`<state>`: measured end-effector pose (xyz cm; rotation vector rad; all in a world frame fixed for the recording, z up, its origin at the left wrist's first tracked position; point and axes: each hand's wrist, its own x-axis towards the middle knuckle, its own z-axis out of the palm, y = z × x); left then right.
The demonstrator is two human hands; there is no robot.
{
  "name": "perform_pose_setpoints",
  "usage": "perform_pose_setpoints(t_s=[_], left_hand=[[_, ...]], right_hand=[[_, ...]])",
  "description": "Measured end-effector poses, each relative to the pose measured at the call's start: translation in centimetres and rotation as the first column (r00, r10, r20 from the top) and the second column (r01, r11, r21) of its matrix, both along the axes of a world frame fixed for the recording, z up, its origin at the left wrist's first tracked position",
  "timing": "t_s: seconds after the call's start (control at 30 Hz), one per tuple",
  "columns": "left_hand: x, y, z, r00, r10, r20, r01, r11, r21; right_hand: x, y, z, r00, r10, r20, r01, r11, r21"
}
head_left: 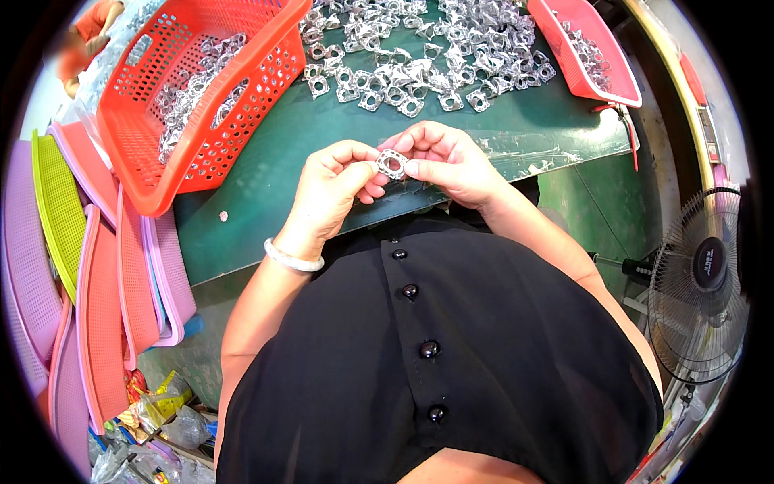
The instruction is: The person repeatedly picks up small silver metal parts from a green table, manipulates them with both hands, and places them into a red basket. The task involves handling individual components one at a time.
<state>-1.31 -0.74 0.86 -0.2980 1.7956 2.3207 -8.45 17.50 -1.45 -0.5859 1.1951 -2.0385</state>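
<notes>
Between my two hands, over the near edge of the green table, is a small shiny silver metal part [393, 164] with a round hole in its middle. My left hand [339, 179] pinches its left side between thumb and fingers; a pale bangle circles that wrist. The right hand [448, 161] grips the opposite side, thumb on the near face and fingers curled behind. A wide heap of similar silver metal parts [403, 68] lies on the table beyond my hands.
A red perforated basket [234, 133] holding more parts stands at left, and a pink basket [564, 60] with parts at far right. Stacked coloured baskets [101, 315] fill the left side. A fan [709, 266] stands at right. Another person [90, 36] shows at far left.
</notes>
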Motion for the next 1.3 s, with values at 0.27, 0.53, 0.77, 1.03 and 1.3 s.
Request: perform_pose_setpoints(t_s=[0.27, 0.53, 0.77, 1.03, 1.3], left_hand=[[0.3, 0.6, -0.4, 0.999, 0.015, 0.052, -0.026, 0.975, 0.22], [0.5, 0.9, -0.3, 0.999, -0.032, 0.035, 0.023, 0.975, 0.221], [0.6, 0.8, -0.2, 0.995, -0.061, 0.077, 0.042, 0.974, 0.224], [0.7, 0.7, -0.1, 0.993, -0.077, 0.087, 0.055, 0.973, 0.225], [0.7, 0.7, -0.3, 0.99, -0.091, 0.107, 0.065, 0.973, 0.223]], right_hand=[[0.1, 0.2, 0.3, 0.999, -0.025, -0.022, 0.026, 0.998, 0.049], [-0.1, 0.2, 0.3, 0.999, -0.033, -0.007, 0.034, 0.995, 0.089], [-0.5, 0.3, 0.9, 0.987, -0.062, -0.148, 0.092, 0.974, 0.205], [-0.7, 0.0, 1.1, 0.98, -0.041, -0.193, 0.077, 0.98, 0.184], [-1.0, 0.0, 1.0, 0.942, -0.021, -0.336, 0.103, 0.969, 0.226]])
